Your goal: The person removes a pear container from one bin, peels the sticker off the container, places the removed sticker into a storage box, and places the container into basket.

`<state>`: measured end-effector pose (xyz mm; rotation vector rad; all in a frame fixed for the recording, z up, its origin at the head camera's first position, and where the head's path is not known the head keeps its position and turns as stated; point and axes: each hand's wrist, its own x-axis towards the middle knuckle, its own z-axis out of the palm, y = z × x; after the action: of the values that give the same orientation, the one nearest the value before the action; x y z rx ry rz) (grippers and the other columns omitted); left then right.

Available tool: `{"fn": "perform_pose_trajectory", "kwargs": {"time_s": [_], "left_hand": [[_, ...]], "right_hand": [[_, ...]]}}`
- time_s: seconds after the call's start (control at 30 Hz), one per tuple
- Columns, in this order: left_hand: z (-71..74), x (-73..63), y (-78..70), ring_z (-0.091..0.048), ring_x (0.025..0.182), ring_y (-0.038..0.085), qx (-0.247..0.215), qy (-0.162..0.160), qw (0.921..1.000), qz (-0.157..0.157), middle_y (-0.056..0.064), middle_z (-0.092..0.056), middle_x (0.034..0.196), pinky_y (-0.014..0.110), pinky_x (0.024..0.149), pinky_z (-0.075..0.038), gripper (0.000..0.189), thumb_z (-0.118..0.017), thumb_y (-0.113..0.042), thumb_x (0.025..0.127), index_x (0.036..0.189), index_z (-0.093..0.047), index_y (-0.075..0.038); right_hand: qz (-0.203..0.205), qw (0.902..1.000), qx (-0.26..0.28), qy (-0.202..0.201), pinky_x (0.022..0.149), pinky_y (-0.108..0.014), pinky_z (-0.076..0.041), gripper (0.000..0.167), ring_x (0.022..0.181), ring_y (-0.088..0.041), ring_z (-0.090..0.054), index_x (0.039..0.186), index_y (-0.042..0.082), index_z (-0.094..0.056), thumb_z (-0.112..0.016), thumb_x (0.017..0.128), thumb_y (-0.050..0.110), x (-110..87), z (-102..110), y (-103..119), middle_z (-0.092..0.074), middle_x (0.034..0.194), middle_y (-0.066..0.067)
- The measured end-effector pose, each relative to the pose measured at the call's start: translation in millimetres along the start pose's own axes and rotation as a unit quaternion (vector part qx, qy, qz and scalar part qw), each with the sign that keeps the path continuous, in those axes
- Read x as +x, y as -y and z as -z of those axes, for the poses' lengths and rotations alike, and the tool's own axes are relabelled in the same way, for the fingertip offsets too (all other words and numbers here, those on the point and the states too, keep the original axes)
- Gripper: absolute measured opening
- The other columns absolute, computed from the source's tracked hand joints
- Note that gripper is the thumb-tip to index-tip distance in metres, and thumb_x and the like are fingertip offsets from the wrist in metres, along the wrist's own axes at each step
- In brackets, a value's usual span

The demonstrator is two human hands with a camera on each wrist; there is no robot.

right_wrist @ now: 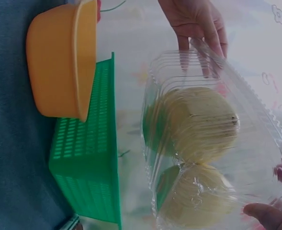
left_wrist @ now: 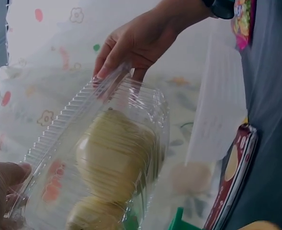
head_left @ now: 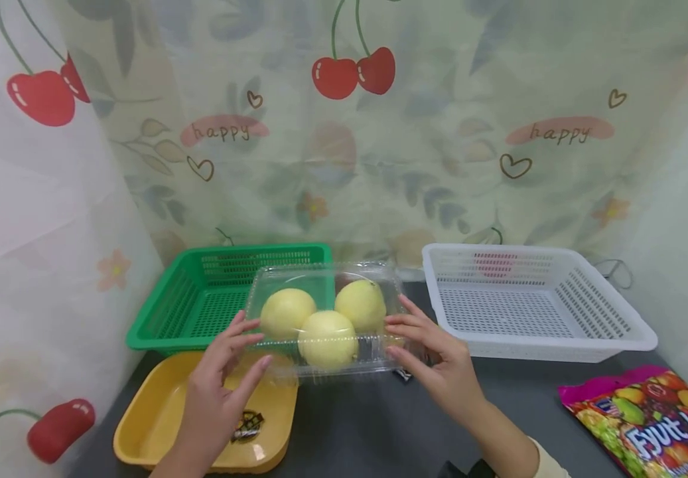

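A clear plastic clamshell box (head_left: 373,364) is raised above the table, level between both hands. Inside it are three round, pale yellow fruits that look like pears (head_left: 328,340), seen through the plastic. My left hand (head_left: 215,385) holds the box's left end, thumb on the near side. At the opposite end my right hand (head_left: 442,362) grips the edge between thumb and fingers. From the left wrist, the right hand (left_wrist: 141,40) pinches the corner of the rim. In the right wrist view the left hand (right_wrist: 198,21) does the same at its end.
Behind the box on the left stands a green basket (head_left: 164,312); a yellow basin (head_left: 146,411) is in front of it. A white basket (head_left: 535,348) is at the back right, a colourful candy bag (head_left: 648,418) at front right. A dark red package (left_wrist: 234,177) lies beyond the box.
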<state>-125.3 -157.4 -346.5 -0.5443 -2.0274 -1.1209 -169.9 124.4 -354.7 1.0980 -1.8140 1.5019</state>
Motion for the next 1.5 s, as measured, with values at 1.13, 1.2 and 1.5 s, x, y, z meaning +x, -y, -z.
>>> {"fn": "perform_pose_trajectory", "kwargs": {"time_s": [1.13, 1.2, 1.5], "left_hand": [[28.9, 45.6, 64.9, -0.049, 0.125, 0.008, 0.03, -0.057, 0.9979, -0.013, 0.007, -0.061, 0.107, 0.008, 0.086, -0.043, 0.026, -0.07, 0.011, 0.074, 0.1, -0.066, 0.005], [30.5, 49.7, 70.0, -0.049, 0.124, 0.007, 0.032, -0.059, 0.9978, 0.001, 0.01, -0.061, 0.109, 0.008, 0.086, -0.043, 0.024, -0.068, 0.008, 0.077, 0.101, -0.066, 0.004], [35.1, 64.9, 89.9, -0.046, 0.121, -0.006, 0.032, -0.074, 0.9952, 0.056, 0.003, -0.061, 0.107, 0.007, 0.085, -0.043, 0.021, -0.066, 0.001, 0.082, 0.103, -0.066, 0.004]], "right_hand": [[0.009, 0.9985, -0.053, 0.01, 0.098, -0.031, -0.046, 0.021, 0.125, -0.027, -0.049, 0.1, 0.0, -0.069, -0.068, 0.079, -0.003, 68.3, -53, -56, -0.068, 0.102, -0.015], [0.009, 0.9985, -0.053, 0.008, 0.099, -0.033, -0.046, 0.021, 0.124, -0.029, -0.05, 0.1, -0.001, -0.069, -0.068, 0.079, -0.003, 72.3, -58, -60, -0.068, 0.101, -0.016], [-0.048, 0.9984, -0.026, 0.015, 0.098, -0.035, -0.047, 0.022, 0.127, -0.029, -0.048, 0.104, -0.003, -0.068, -0.066, 0.083, 0.004, 88.4, -79, -75, -0.066, 0.108, -0.019]]}}
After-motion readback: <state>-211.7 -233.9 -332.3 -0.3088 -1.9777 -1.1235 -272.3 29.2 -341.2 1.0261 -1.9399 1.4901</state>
